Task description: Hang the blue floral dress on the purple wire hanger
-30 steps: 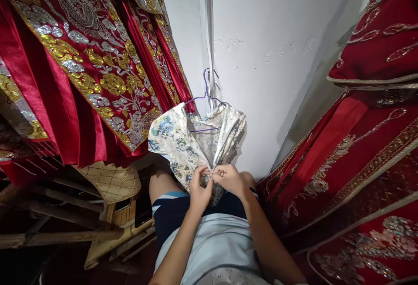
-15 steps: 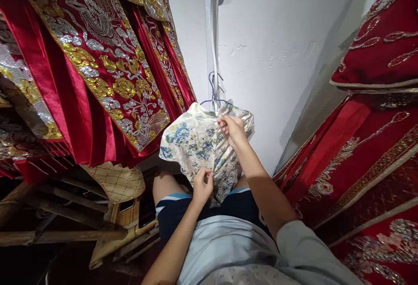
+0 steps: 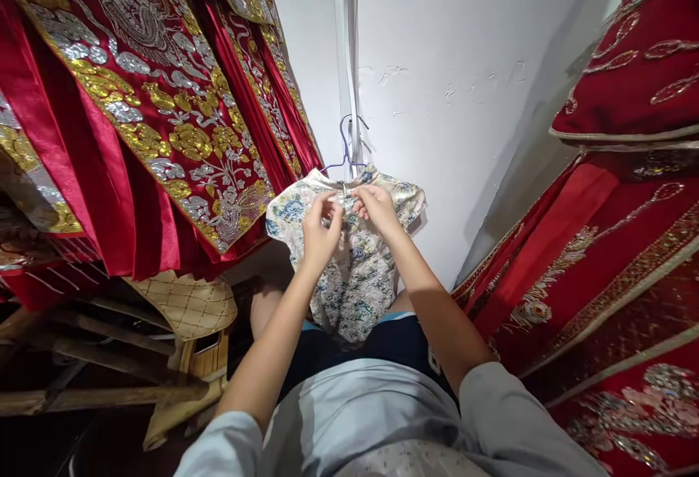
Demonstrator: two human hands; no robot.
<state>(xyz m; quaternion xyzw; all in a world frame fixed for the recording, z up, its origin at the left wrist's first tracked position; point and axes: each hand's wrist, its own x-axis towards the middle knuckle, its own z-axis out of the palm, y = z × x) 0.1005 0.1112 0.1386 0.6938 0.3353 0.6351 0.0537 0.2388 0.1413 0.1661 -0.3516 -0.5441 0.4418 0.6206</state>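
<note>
A short-sleeved floral top (image 3: 360,295), cream with blue flowers, hangs on a purple wire hanger (image 3: 346,143) in front of me. Its lower end drapes down to my lap. At the neckline, just left of the centre seam, my left hand (image 3: 323,229) pinches the fabric with bent fingers. My right hand (image 3: 376,209) grips the other side of the neckline, thumb and fingertips together. The two hands are close, with a narrow gap between the fingertips. What small fastening lies there, if any, is too small to make out.
Red costumes with gold and silver embroidery (image 3: 191,142) hang at the left. More red beaded garments (image 3: 590,244) fill the right side. A white wall (image 3: 437,40) with a vertical strip (image 3: 351,40) stands ahead. A bamboo chair (image 3: 186,382) with a quilted cream cloth (image 3: 191,306) is at lower left.
My left hand has moved up from the lower part of the seam to the neckline. My right hand has shifted slightly up and left. The two sides of the top now hang more evenly.
</note>
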